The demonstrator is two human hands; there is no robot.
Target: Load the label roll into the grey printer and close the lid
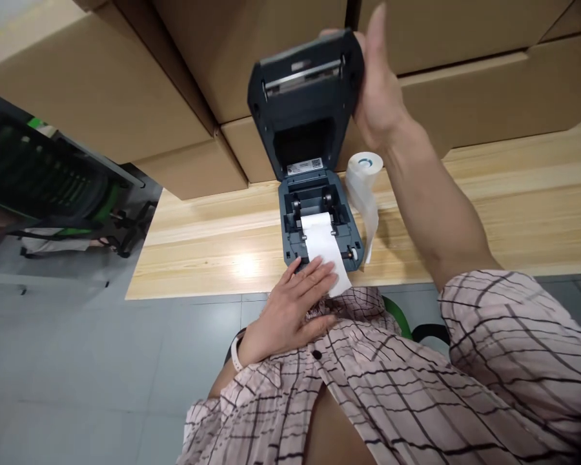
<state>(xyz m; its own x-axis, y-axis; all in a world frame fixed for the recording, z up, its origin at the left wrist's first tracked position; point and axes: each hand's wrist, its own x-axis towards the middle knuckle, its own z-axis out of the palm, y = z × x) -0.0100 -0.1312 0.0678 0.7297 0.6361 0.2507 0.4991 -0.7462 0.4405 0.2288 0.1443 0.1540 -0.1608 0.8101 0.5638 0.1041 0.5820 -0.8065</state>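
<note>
A dark grey label printer (288,223) sits on the wooden table with its lid (303,106) raised. My right hand (378,97) holds the lid's right upper side, thumb up, the other fingers mostly hidden behind it. From the printer's inside a white paper strip (322,242) runs out over the front edge. My left hand (295,307) lies with its fingers stretched out flat on the strip near that edge. Beside the printer, to the right, stands a white label roll (366,165), its loose end trailing towards me.
Large cardboard boxes (281,58) are stacked along the back of the light wooden table (198,245), right behind the lid. The table's front edge is close to my body. A black and green office chair (53,174) stands on the floor at the left.
</note>
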